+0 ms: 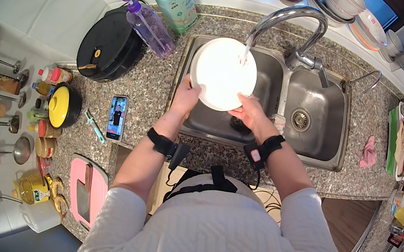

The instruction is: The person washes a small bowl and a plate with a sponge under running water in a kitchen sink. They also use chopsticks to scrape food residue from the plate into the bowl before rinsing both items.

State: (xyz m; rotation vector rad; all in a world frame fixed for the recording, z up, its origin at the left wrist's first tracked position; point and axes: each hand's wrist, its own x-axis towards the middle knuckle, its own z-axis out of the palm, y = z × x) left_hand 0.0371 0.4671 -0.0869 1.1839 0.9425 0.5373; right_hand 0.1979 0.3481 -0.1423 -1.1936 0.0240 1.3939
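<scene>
A white plate point(223, 74) is held between my two hands over the left basin of a stainless steel double sink point(206, 122). My left hand point(186, 97) grips its lower left rim, thumb on top. At the lower right rim, my right hand point(248, 111) holds it with the thumb on the face. Water runs from the curved chrome faucet point(301, 12) onto the upper right of the plate, beside a reddish mark. A second rim shows at the plate's left edge; whether another plate lies beneath I cannot tell. Below my right hand, a dark scrubber point(241, 125) lies in the basin.
A purple pump bottle point(150, 29), a green pump bottle point(178, 6) and a black round appliance point(109, 46) stand left of the sink. A phone point(117, 118) and a peeler point(94, 127) lie nearby. A knife point(84, 196) rests on a pink cutting board point(78, 173). Stacked bowls point(342, 3) line the back ledge.
</scene>
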